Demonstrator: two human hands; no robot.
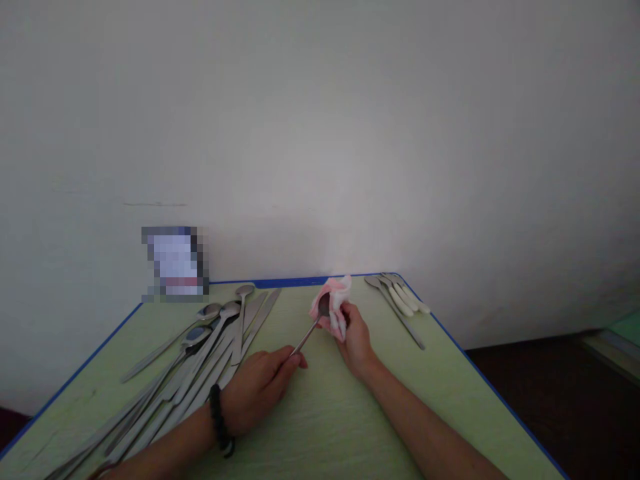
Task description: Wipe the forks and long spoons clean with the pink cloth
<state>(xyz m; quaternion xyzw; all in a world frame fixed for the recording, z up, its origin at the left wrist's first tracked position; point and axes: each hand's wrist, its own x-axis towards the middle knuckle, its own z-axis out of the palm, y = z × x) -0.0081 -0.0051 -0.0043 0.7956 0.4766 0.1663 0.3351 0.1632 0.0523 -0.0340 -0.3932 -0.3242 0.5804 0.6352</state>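
My left hand (265, 387), with a dark beaded bracelet at the wrist, is closed around the handle of a metal spoon (304, 339). The spoon slants up and away over the table, its bowl resting against a pink and white cloth (340, 293). That cloth is bunched around the bowl, gripped by my right hand (357, 337); some of the right fingers are hidden behind it. Beside my left forearm lies a spread of metal spoons (230, 310) and table knives (255, 320), partly covered by the arm.
On the right side of the pale green table (320, 427) lie one metal spoon (395, 312) and several pieces of cutlery with cream handles (405, 300). A blurred-out upright object (177, 263) stands at the back left. A wall (320, 147) rises behind the blue table edge.
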